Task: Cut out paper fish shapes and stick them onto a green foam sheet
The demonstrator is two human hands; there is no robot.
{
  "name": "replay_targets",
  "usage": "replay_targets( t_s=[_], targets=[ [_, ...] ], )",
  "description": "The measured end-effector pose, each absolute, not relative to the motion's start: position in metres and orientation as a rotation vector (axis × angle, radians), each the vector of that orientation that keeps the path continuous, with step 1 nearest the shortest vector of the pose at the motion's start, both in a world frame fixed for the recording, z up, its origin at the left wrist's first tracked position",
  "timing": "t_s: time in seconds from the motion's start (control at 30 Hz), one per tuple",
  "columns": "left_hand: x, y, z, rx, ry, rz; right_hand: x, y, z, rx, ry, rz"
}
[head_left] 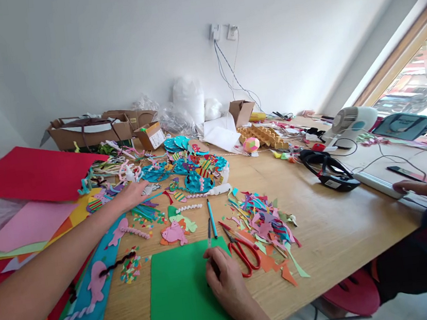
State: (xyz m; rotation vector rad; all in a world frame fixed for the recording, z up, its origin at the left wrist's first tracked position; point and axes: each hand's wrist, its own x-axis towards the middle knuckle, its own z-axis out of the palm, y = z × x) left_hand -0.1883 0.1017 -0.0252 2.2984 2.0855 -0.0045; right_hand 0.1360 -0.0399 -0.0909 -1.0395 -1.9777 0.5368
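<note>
My right hand [223,275] is closed around a slim pen [208,230] and rests on the right edge of a green sheet [179,294]. Stretched across the table, my left hand [138,194] touches or hovers by a pale grey fish cutout [152,189]; its fingers are too small to read. Red-handled scissors [244,255] lie just right of my right hand. A blue pen [212,220] lies beyond it. Close by are a pink fish cutout [173,233] and a twisted pale strip [189,207]. Decorated blue pieces [196,182] are heaped farther back.
Paper scraps [263,216] spread right of the scissors. Coloured sheets [32,174] stack at left. Cardboard boxes [89,133] stand by the wall. Black headgear [329,171] and a white fan [352,122] are at right, where another person's hand [407,187] rests.
</note>
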Motion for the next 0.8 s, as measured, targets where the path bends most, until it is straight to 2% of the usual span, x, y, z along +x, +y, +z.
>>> replay_targets(
  t_s=[0.5,0.8],
  targets=[
    [-0.190,0.119,-0.042,2.394,2.023,-0.146,0.136,-0.034,-0.093,-1.013,-2.028,0.453],
    [-0.197,0.123,-0.033,2.391,2.141,-0.195,0.140,-0.032,-0.103,-0.999,-2.102,0.480]
  ],
)
